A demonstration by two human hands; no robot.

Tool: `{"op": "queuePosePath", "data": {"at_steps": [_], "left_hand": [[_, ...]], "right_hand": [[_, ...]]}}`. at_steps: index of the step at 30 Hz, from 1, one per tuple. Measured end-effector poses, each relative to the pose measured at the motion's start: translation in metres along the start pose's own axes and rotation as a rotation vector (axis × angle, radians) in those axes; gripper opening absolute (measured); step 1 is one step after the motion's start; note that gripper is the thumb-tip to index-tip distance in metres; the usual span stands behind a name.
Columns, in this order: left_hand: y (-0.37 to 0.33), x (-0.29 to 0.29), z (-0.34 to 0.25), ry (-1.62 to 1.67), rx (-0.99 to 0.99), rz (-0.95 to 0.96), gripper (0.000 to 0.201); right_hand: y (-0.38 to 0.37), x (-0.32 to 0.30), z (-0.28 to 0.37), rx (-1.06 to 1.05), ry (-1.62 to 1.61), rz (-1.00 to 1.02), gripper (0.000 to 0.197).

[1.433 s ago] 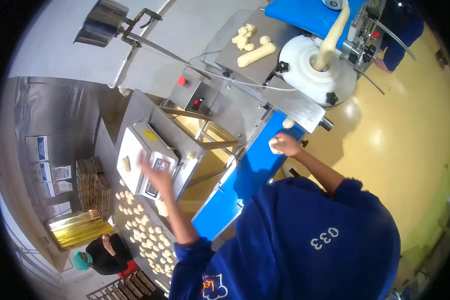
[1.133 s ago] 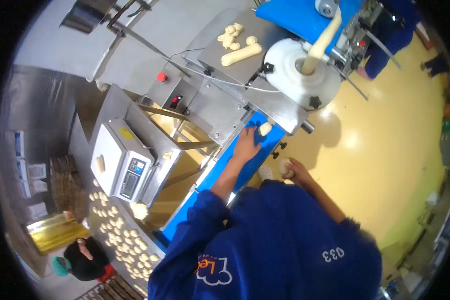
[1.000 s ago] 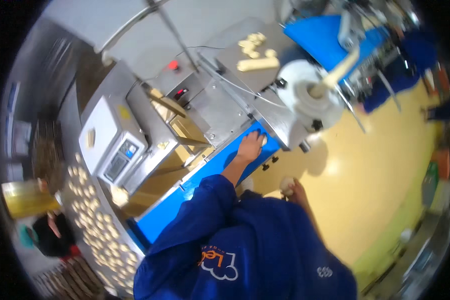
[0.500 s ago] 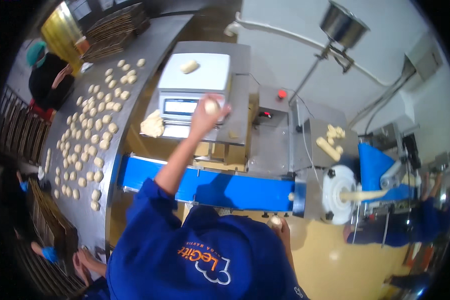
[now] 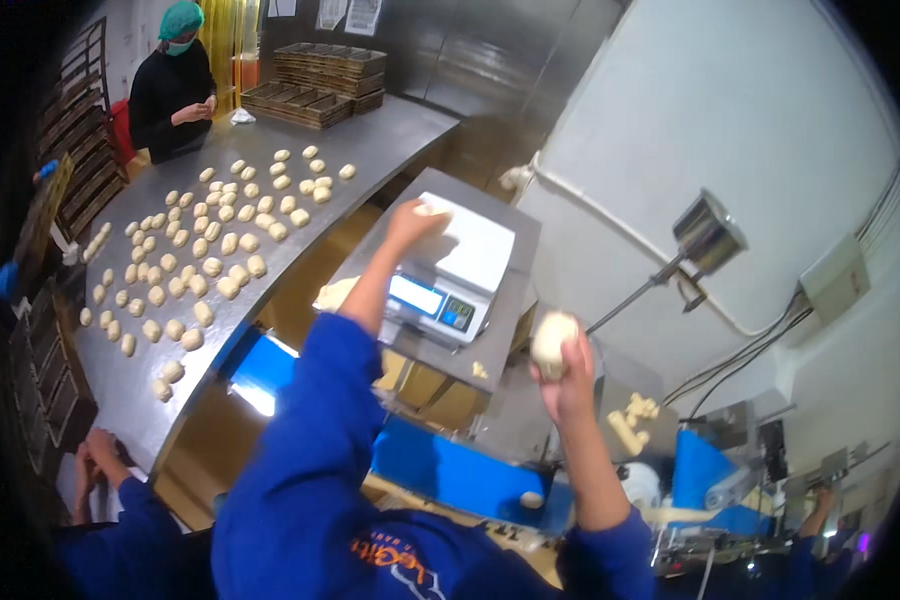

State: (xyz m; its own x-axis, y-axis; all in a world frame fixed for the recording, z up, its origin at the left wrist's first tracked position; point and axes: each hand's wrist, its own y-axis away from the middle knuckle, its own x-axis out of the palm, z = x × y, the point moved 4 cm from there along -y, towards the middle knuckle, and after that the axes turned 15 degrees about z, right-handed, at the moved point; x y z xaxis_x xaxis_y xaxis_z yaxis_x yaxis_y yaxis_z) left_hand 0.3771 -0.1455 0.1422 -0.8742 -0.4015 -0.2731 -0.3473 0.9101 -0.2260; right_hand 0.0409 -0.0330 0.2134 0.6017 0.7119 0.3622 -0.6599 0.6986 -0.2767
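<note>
Steel table (image 5: 390, 135): rows of dough pieces (image 5: 210, 245), stacked trays (image 5: 315, 80) at far end.

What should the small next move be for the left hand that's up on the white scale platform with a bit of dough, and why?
Probably lift the left hand clear of the white platform of the weighing scale, leaving the small pale dough piece there. The fingers seem to rest on the platform, which would likely skew the reading on the scale's display. The right hand already holds a round dough ball raised nearby.

I only spot the scale's blue-lit rectangular display (image 5: 417, 294) mid-frame, and two pale paper notices (image 5: 348, 13) on the far wall
</note>
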Motion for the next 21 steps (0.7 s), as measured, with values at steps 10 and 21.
{"op": "queuePosePath", "data": {"at_steps": [10, 21], "left_hand": [[0.273, -0.081, 0.048, 1.132, -0.156, -0.04, 0.019], [0.495, -0.086, 0.129, 1.167, -0.58, -0.369, 0.023]], "right_hand": [[-0.13, -0.055, -0.119, 0.306, 0.734, -0.009, 0.037], [0.174, -0.026, -0.245, 0.945, 0.224, 0.289, 0.033]]}}
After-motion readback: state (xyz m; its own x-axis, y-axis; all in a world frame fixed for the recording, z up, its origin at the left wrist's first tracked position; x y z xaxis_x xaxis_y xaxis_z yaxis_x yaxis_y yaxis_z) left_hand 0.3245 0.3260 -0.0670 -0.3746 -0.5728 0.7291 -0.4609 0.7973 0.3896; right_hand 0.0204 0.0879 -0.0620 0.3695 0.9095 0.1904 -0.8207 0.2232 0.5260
